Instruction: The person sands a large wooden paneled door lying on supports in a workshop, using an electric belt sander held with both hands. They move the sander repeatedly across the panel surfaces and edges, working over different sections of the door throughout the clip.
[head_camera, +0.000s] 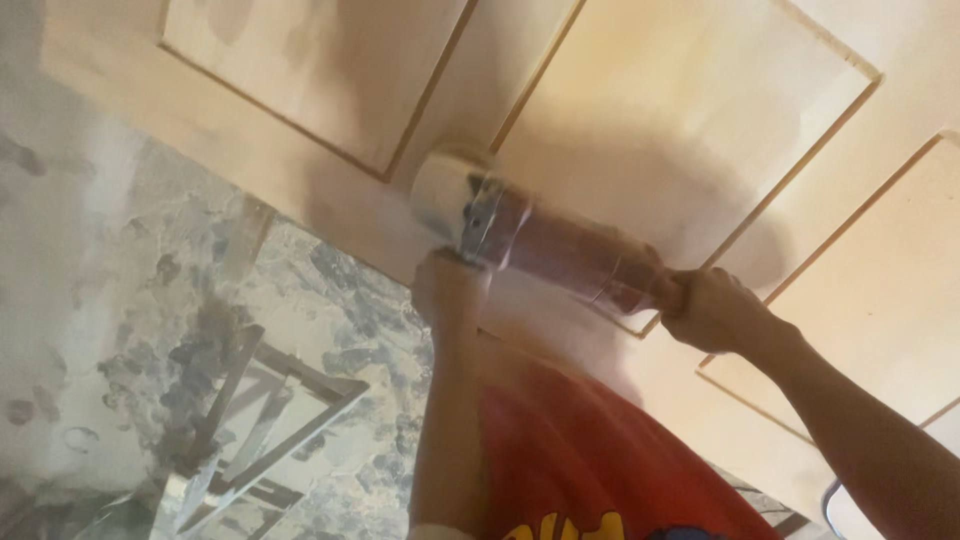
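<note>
Hands grip a dusty power sander (530, 235) lying across a pale wooden panelled door (690, 110). Its round head presses on the rail between two panels. The left hand (447, 285) is clenched around the side grip by the head; the right hand (712, 310) is clenched on the rear end. Below lies a mottled stone floor (130, 260) with a metal frame (260, 420).

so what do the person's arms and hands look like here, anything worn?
Both hands are bare: no gloves, rings or watch visible on the left hand or right hand. Both forearms are bare too, no sleeves reaching them. A red shirt with yellow print shows below.
</note>
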